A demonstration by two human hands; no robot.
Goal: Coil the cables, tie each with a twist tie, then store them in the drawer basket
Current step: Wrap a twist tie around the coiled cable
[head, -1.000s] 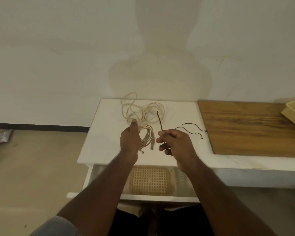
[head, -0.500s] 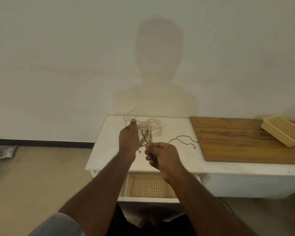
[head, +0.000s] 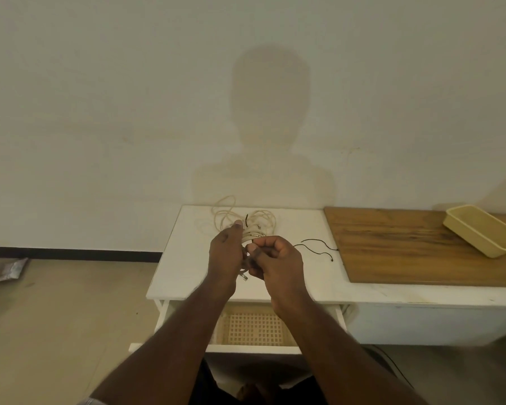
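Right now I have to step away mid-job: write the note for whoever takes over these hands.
Left hand: holds the coiled cable above the white cabinet top.
Right hand: pinches a black twist tie at the coil; its free end sticks up behind the left thumb.
Loose cable lies uncoiled at the back of the top. Two spare ties lie to the right of the hands.
The drawer is open; what shows of the basket holds no cable.
Done: one cable coiled.
Left: finish twisting this tie, coil and tie the loose cable, store both.
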